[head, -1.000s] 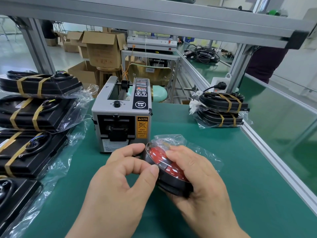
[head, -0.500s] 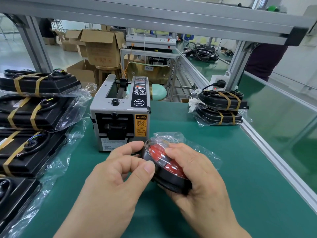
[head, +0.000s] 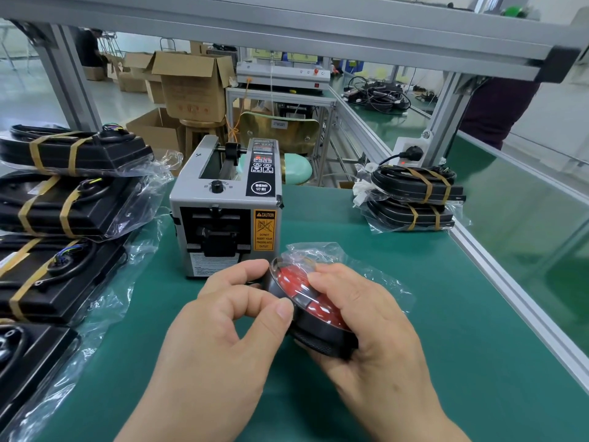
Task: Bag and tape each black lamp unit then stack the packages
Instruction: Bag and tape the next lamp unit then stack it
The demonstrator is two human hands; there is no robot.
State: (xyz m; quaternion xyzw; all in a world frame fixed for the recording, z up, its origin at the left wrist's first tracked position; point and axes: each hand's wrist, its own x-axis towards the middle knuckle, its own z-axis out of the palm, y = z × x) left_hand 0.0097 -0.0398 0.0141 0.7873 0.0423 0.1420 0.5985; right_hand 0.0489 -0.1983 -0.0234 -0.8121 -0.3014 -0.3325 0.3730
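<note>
**Bagging step in hand; no tape seen on this unit**

Nearest the camera, both hands hold one round black lamp unit (head: 314, 317) with a red domed lens just above the green bench mat (head: 462, 330). The right hand (head: 379, 342) is clamped on it, fingers curled over the lens and under the base. The left hand (head: 223, 339) is closed against the unit's left rim, thumb and forefinger touching it. Whether they also pinch film cannot be told.

A thin clear plastic bag (head: 379, 277) lies loosely round the far side of the unit, its mouth ruffled. No tape strip shows on it. Judgement: the unit is being seated in its bag and the taping is to follow.

The next move appears to call for folding the slack film flat against the body, then freeing one hand to draw a strip from the grey automatic tape dispenser (head: 223, 224), which stands just beyond the hands. Its outlet carries a finger warning label.

Open mat lies to the right of the hands and dispenser, bounded by the aluminium bench rail (head: 510, 282). The left side is crowded with taped black rectangular packages (head: 73, 202) whose loose film reaches toward the working area. A smaller stack of two taped packages (head: 414, 199) sits at the far right by the frame post, and the top of that pile looks free for stacking.
</note>
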